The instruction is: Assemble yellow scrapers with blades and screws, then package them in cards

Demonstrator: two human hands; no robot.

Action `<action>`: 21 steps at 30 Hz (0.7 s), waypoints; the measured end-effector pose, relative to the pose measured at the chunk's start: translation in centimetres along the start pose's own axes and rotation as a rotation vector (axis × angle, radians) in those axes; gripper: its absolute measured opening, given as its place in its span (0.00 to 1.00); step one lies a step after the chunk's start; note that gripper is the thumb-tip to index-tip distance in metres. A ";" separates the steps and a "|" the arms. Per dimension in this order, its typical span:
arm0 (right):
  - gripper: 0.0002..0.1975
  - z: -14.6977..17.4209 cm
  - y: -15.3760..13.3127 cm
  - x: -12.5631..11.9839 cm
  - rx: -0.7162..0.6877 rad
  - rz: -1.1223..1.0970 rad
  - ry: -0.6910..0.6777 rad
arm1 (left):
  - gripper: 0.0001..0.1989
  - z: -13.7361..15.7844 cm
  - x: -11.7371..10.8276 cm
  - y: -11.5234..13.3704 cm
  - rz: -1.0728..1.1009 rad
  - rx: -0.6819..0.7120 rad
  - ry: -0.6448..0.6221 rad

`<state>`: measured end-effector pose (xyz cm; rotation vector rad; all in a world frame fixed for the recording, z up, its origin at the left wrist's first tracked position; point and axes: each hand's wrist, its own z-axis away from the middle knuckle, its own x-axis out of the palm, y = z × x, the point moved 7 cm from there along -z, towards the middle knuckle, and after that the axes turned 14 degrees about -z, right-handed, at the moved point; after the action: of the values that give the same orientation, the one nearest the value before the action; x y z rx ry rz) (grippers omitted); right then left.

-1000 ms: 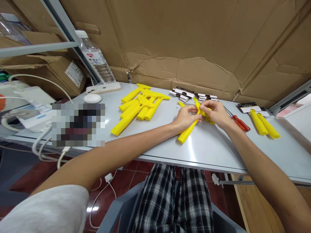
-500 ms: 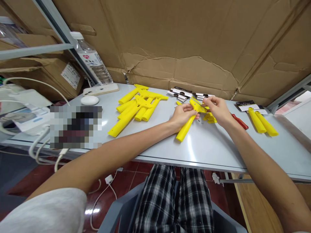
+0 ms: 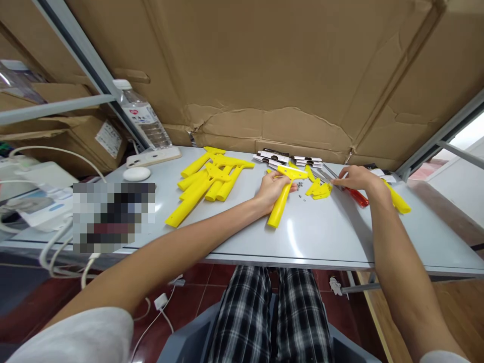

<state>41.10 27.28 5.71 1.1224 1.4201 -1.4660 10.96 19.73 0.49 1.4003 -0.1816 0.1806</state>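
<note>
A yellow T-shaped plastic scraper handle (image 3: 282, 204) is held in my left hand (image 3: 273, 190), its fingers wrapped round it just below the wide head. To the right, my right hand (image 3: 355, 179) is over a red-handled screwdriver (image 3: 356, 197), with thumb and fingertips curled about its metal shaft. Part of the shaft is hidden by the fingers. Small metal screws (image 3: 300, 186) lie scattered beside the held handle. Between the hands are several small yellow plastic pieces (image 3: 319, 190), and grey metal strips lie just behind them.
More yellow handles (image 3: 192, 196) are piled on the left of the grey table (image 3: 234, 229). Black-and-white packets (image 3: 270, 157) lie at the back, against the cardboard. Another yellow handle (image 3: 399, 200) is at the right. A water bottle (image 3: 145, 121) and cables stand at the left.
My right hand has left the scraper handle and moved right to the screwdriver. My left hand still holds the handle, now slightly lower. The view has shifted a little.
</note>
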 end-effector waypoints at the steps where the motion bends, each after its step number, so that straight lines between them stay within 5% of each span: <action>1: 0.29 0.1 0.5 0.2 0.038 0.012 -0.072 | 0.13 0.0 0.0 0.0 -0.005 -0.002 0.005; 5: 0.33 1.1 2.4 0.1 0.158 0.014 -0.237 | 0.13 0.2 -0.1 0.1 -0.024 -0.006 0.012; 9: 0.30 1.5 3.4 0.2 0.211 -0.073 -0.251 | 0.13 0.6 -0.1 0.4 -0.049 -0.016 0.025; 16: 0.32 1.4 3.2 -0.9 0.148 -0.119 -0.094 | 0.12 0.2 -0.3 0.1 -0.074 -0.005 0.045; 21: 0.27 2.7 2.2 -3.9 0.125 -0.151 0.194 | 0.14 0.2 -0.3 0.1 -0.051 0.001 0.042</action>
<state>44.15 24.29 8.70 1.2873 1.5935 -1.6048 10.67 19.54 0.60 1.3992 -0.1105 0.1677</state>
